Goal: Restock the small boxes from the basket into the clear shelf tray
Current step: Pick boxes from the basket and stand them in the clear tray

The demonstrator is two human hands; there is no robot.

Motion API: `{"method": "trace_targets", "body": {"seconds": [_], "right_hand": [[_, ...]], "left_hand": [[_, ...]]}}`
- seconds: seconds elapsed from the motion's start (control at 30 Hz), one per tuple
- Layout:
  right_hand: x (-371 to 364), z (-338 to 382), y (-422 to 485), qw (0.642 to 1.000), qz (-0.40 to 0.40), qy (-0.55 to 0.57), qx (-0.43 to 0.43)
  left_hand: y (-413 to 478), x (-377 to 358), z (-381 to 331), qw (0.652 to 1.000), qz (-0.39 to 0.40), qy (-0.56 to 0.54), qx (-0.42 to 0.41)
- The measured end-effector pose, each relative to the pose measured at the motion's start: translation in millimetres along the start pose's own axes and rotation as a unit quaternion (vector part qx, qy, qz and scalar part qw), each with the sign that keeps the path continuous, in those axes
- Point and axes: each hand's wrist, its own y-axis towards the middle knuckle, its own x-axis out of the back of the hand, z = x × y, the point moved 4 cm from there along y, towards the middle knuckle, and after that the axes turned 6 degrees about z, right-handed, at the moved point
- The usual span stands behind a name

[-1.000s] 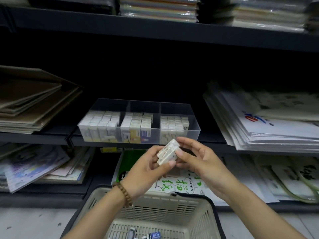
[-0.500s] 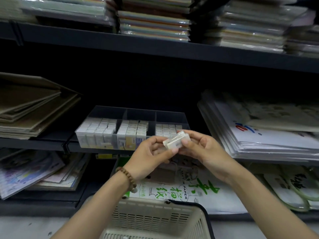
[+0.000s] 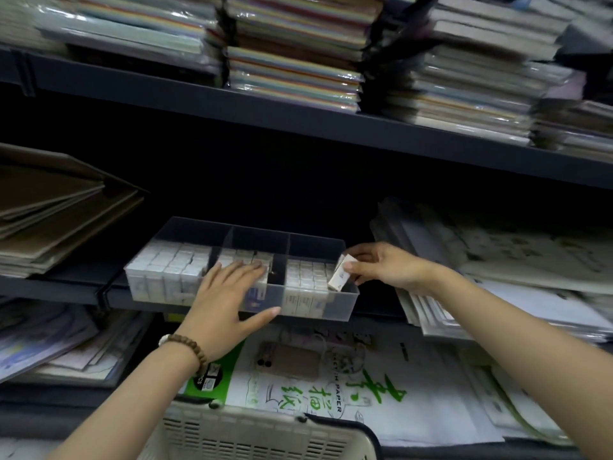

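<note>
Frankly, much here is smeared; I cannot read the upper shelf's paper stacks (image 3: 295, 58), and the basket (image 3: 262, 436) is cut off at the bottom edge, its contents out of sight; the clear shelf tray (image 3: 318, 312) sits on the middle shelf, three compartments, all packed with upright white boxes too blurred for me to count; my left hand (image 3: 225, 303) lies spread flat, fingers over the middle compartment, thumb (image 3: 262, 318) against the front wall, gripping nothing; my right hand (image 3: 384, 265) pinches one small white box (image 3: 340, 277) between thumb and fingers, tilted, its lower end inside the tray's right compartment at the right wall.
</note>
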Motion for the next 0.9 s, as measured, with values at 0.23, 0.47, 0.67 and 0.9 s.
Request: {"method": "trace_targets", "body": {"seconds": [0.23, 0.47, 0.67, 0.9], "right_hand": [[-2, 3, -3, 0.991, -0.046, -0.122, 0.018], [2, 4, -12, 0.975, -0.063, -0.214, 0.010], [0, 14, -5, 0.965, -0.033, -0.261, -0.013], [-19, 4, 0, 0.977, -0.037, -0.208, -0.020]], "left_hand": [[1, -1, 1, 1.000, -0.014, -0.009, -0.009], [0, -1, 0, 0.999, -0.029, -0.018, -0.009], [0, -3, 1, 0.999, -0.033, -0.020, -0.018], [0, -4, 1, 0.999, -0.048, -0.015, -0.020]]}}
